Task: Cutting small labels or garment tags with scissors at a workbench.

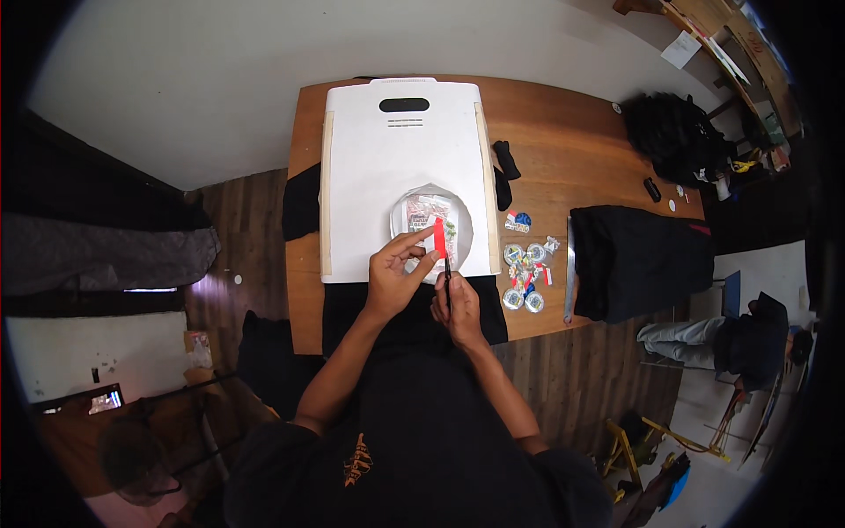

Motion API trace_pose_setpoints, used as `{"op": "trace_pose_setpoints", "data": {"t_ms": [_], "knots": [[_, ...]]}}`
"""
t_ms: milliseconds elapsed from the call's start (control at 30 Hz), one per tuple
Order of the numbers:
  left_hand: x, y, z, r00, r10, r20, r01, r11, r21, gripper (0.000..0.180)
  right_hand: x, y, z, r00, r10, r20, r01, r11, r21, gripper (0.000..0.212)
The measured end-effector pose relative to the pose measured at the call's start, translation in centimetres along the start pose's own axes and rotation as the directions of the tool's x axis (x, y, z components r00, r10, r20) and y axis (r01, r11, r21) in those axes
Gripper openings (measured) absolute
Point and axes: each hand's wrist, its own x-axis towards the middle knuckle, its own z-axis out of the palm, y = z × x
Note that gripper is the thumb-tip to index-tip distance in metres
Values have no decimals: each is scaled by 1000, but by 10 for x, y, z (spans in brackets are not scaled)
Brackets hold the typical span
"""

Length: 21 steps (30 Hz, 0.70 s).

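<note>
A person's left hand (393, 280) is pinching a red strip (438, 236) over a grey plate (464, 231) on a white board (400, 167), while the right hand (457, 308) is gripping a dark thin tool (447, 275).

Open white board (370, 176) left of the round plate (462, 220); right side crowded by small wrapped pieces (526, 273), black cloth (638, 260).

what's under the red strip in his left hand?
Under the red strip, pinched by the left hand, lies a printed picture on a round grey sheet, itself on a white board. The picture's lower part is covered by fingers and strip.
</note>
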Motion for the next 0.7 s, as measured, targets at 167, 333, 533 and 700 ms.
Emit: {"op": "trace_pose_setpoints", "data": {"t_ms": [167,333,533,700], "knots": [[3,4,1,998,55,14,-55,998,11,43,0,0,1,1000,9,-11,-9,1000,2,38],[0,9,4,999,43,6,-43,999,8,44,0,2,0,1000,6,-12,-6,1000,-1,38],[0,9,4,999,45,12,-46,999,12,44,0,2,0,1000,1,-17,-1,1000,-5,38],[-1,8,3,999,38,7,-38,999,8,44,0,2,0,1000,-7,-30,7,1000,7,38]]}}
